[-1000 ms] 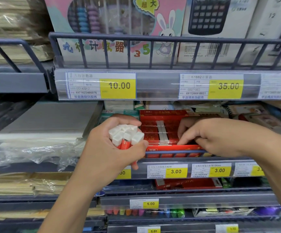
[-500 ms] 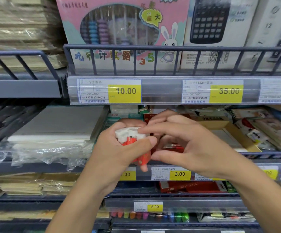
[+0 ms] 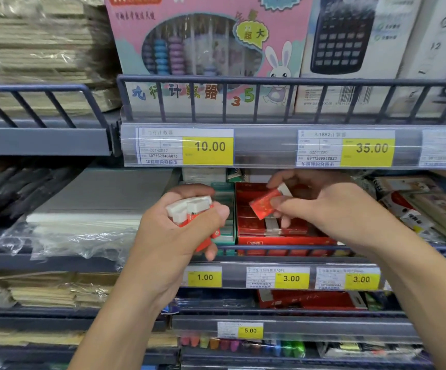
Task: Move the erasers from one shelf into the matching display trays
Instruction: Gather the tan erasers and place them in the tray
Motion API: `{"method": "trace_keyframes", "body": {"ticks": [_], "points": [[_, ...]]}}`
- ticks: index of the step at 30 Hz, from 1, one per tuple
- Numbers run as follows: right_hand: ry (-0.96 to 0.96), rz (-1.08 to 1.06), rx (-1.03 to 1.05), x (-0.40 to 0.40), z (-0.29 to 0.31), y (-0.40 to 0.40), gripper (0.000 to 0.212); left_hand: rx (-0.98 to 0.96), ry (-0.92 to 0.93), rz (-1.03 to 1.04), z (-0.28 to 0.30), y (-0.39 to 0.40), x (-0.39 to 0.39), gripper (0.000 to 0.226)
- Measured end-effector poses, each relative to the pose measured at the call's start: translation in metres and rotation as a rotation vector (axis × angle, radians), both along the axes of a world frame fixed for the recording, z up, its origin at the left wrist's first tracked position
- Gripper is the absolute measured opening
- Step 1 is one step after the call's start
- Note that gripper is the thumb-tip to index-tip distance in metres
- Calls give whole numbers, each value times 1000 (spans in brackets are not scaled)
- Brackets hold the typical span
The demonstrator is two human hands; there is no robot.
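My left hand (image 3: 179, 233) is closed around a bunch of erasers (image 3: 189, 208), white blocks in red sleeves, held upright in front of the middle shelf. To its right, my right hand (image 3: 331, 209) pinches a single red-sleeved eraser (image 3: 264, 202) between thumb and fingers, tilted above the red display tray (image 3: 278, 240). That tray sits on the middle shelf with rows of the same red erasers inside. A green tray (image 3: 225, 233) stands just left of it, partly hidden by my left hand.
A wire rail (image 3: 283, 248) runs along the shelf front below the trays. Price strips show 1.00 and 3.00 tags. Wrapped paper stacks (image 3: 83, 222) lie left, packaged notebooks (image 3: 416, 209) right. Abacus and calculator boxes stand on the upper shelf.
My right hand left the red tray, came to the bunch in my left hand, took one eraser and carried it right, back over the red tray. The bunch looks smaller.
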State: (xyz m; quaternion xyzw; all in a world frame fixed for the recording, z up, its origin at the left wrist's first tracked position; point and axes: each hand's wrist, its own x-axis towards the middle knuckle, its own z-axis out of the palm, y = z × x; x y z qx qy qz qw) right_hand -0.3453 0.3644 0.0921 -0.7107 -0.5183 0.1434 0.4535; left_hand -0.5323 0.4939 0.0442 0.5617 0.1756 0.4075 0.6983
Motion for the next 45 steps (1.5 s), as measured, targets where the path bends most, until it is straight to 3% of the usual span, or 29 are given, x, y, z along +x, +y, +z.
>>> {"method": "trace_keyframes", "body": {"ticks": [4, 7, 11, 18, 24, 29, 38, 45], "points": [[-23, 43, -257, 11, 10, 0, 24, 7, -3, 7, 1, 1, -3, 27], [-39, 130, -337, 14, 13, 1, 24, 16, -1, 11, 0, 2, -3, 22], [-138, 136, -316, 16, 6, 6, 15, 21, 1, 7, 1, 3, -5, 22], [-149, 171, -311, 17, -6, 14, 11, 38, 1, 8, 2, 5, -6, 29], [-413, 135, -380, 14, -4, 15, 15, 41, 24, 12, 2, 5, -5, 23], [-402, 183, -299, 14, -6, 14, 2, 44, 19, 1, 3, 4, -7, 26], [-411, 222, -437, 19, -4, -3, 33, 40, 33, 6, 1, 3, -5, 25], [-323, 154, -388, 20, -9, -9, 35, 42, 42, 3, 0, 1, -3, 22]]}}
